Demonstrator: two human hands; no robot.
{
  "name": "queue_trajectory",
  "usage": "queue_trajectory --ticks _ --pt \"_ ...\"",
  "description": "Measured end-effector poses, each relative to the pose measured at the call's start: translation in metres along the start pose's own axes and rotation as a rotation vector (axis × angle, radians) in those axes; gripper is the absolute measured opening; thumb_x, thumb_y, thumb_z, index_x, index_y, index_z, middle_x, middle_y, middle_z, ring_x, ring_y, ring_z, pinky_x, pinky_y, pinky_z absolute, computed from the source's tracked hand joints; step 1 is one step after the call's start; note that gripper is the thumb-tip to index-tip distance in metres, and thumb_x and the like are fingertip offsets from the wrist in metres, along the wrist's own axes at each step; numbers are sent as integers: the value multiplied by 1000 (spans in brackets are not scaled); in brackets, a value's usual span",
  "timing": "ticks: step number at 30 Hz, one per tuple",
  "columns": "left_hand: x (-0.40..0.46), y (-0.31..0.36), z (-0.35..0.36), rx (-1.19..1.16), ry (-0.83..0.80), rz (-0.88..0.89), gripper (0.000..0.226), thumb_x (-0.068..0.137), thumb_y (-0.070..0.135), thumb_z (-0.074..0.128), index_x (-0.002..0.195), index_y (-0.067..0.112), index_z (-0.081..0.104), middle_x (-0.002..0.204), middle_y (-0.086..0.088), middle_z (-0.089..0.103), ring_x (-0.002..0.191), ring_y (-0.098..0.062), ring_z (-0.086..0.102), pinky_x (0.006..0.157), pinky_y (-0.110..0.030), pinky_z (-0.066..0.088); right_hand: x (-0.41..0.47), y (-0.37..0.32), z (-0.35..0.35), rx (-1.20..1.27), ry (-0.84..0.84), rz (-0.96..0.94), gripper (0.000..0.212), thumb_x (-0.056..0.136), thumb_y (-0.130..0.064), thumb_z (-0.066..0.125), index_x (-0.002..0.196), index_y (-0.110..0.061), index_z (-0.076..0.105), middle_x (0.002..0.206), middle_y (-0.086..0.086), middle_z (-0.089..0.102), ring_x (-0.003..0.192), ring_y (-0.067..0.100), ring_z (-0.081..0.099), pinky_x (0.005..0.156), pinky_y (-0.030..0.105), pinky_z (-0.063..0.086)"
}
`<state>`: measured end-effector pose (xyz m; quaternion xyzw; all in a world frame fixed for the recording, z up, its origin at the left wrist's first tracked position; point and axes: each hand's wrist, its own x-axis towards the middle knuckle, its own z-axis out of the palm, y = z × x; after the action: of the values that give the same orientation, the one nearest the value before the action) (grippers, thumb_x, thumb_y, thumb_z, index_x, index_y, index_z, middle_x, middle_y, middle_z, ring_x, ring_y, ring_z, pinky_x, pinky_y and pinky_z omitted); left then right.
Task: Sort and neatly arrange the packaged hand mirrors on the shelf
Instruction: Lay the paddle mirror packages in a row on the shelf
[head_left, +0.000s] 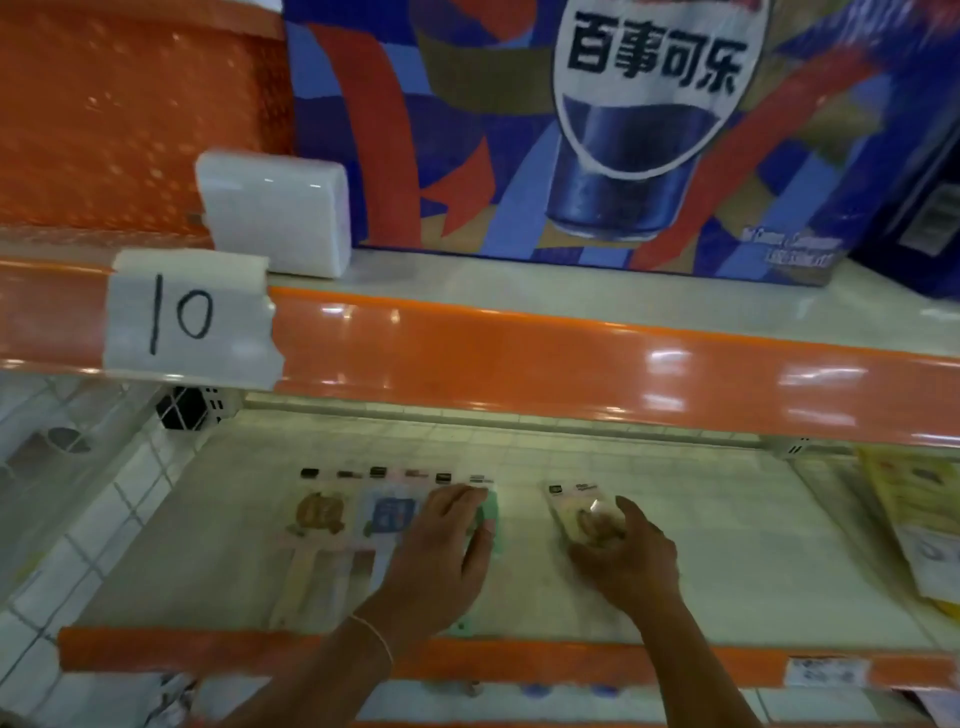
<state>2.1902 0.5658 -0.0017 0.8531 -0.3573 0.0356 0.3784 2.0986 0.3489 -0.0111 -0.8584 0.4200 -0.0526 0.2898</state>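
Down on the lower shelf (727, 545), the left hand (447, 545) is laid flat, fingers straight, on a green packaged hand mirror (491, 512), whose lower end shows near the orange shelf lip (519, 662). The right hand (631, 558) is curled round a beige packaged mirror (574, 506), which is set apart to the right and tilted; how firmly it is gripped cannot be told through the blur. Just left of the green one, a blue packaged mirror (389, 514) and a brown one (318, 514) are lined up side by side. Overhead, the view is partly blocked by an orange price rail (571, 364) bearing a taped "10" label (189, 317). Above it a white block (280, 213) and a Pepsi carton (597, 130) are stood. Yellow packets (914, 509) are seen at far right.
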Motion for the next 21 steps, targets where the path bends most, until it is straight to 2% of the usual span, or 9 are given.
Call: queue_trajectory --ticks 2,4,6,10,12,14,16,18,21 --pt "9 23 15 -105 -134 -105 37 99 38 41 114 13 64 110 -4 63 99 -13 57 90 -24 47 0 3 -12 145 15 -5 91 63 -51 80 140 -24 42 128 6 60 116 29 56 99 42 46" --pt "23 46 24 -195 -235 -272 38 99 39 43 92 9 66 88 -4 66 73 -13 57 76 -37 52 -4 2 -21 234 54 -53 90 60 -47 83 138 -22 46 123 4 63 110 24 60 97 41 49" --pt "37 62 29 -300 -277 -456 43 99 45 41 91 11 66 87 2 70 66 -13 58 63 -30 50 -10 -1 -26 270 63 -109 96 50 -56 83 135 -26 48 120 -1 63 105 17 62 93 40 52" --pt "51 80 33 -623 -263 -647 38 96 38 53 85 4 64 73 -5 66 54 -19 52 50 -25 40 -19 0 -25 312 -70 -254 96 40 -74 81 123 -32 56 115 -11 60 97 3 62 80 29 57" --pt "50 79 33 -622 -200 -692 32 96 28 54 75 4 57 58 -9 54 44 -18 47 47 -26 37 -27 0 -29 376 -101 -324 83 50 -63 84 122 -34 56 117 -13 54 101 3 59 77 22 55" --pt "48 72 29 -604 -133 -735 32 98 23 53 72 4 56 52 -8 49 42 -17 45 49 -27 36 -34 -1 -32 494 -112 -323 58 69 -47 81 120 -36 57 116 -14 58 96 2 62 73 20 55" --pt "46 63 22 -613 -107 -767 32 98 22 51 83 -5 61 61 -14 53 53 -20 51 53 -29 38 -34 -3 -33 617 -122 -286 33 83 -31 73 113 -36 59 108 -8 67 80 5 68 68 26 58" --pt "43 56 14 -634 -108 -787 31 98 20 50 92 -8 62 71 -16 60 61 -22 59 53 -26 42 -36 -9 -30 669 -179 -251 31 87 -18 69 113 -31 60 92 -2 72 68 11 69 59 28 57" --pt "39 48 -3 -675 -93 -808 26 98 17 50 84 4 67 72 -8 67 56 -17 64 43 -18 43 -43 -25 -19 708 -268 -238 33 88 -12 67 116 -26 58 75 6 72 62 17 69 53 23 53"
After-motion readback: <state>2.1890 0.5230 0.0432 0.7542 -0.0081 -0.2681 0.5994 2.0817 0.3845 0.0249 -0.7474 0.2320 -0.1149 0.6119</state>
